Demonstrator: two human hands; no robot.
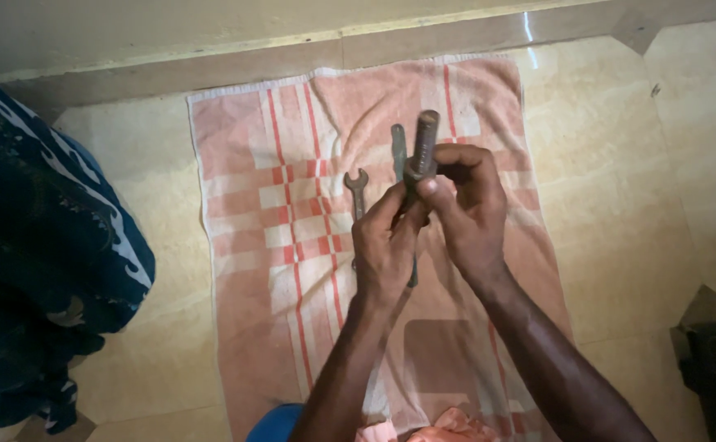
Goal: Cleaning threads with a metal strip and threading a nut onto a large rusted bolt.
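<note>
Both hands (427,217) around rusty bolt (423,151)

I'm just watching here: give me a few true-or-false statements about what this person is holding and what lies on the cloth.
1. Both hands hold a rusty bolt. True.
2. The bolt lies flat on the towel. False: it is held up above it.
3. An open-ended spanner lies on the towel. True.
4. The towel is plain blue. False: it is pink with red and white checks.
5. The left hand rests on the floor. False: its fingers are at the bolt.
</note>
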